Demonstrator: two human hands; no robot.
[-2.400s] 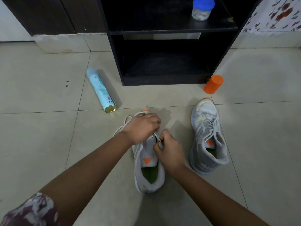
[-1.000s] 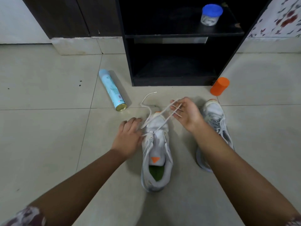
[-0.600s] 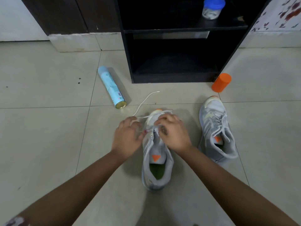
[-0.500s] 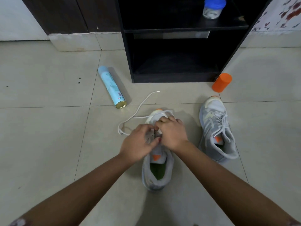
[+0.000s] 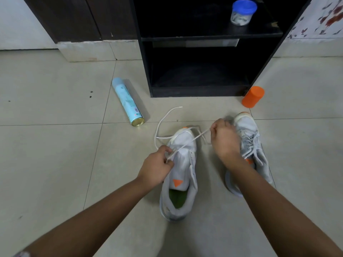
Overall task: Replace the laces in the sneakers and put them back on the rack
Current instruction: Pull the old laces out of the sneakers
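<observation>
A grey-white sneaker (image 5: 181, 175) with an orange tongue mark stands on the tiled floor, toe toward the rack. A white lace (image 5: 187, 144) runs taut across its front. My left hand (image 5: 157, 166) pinches the lace at the sneaker's left edge. My right hand (image 5: 223, 139) grips the lace's other part, raised to the right of the toe. A loose end of the lace curls on the floor beyond the toe. The second sneaker (image 5: 250, 145), fully laced, lies to the right, partly hidden behind my right forearm. The black rack (image 5: 207, 37) stands ahead.
A light-blue spray can (image 5: 128, 102) lies on the floor to the left of the rack. An orange cup (image 5: 253, 97) lies by the rack's right foot. A blue-lidded jar (image 5: 241, 13) sits on the rack's upper shelf. Dark cabinet doors stand at the back left.
My right hand has moved up and right from the sneaker's tongue, drawing the lace taut. My left hand has shifted to the sneaker's left edge, keeping hold of the lace.
</observation>
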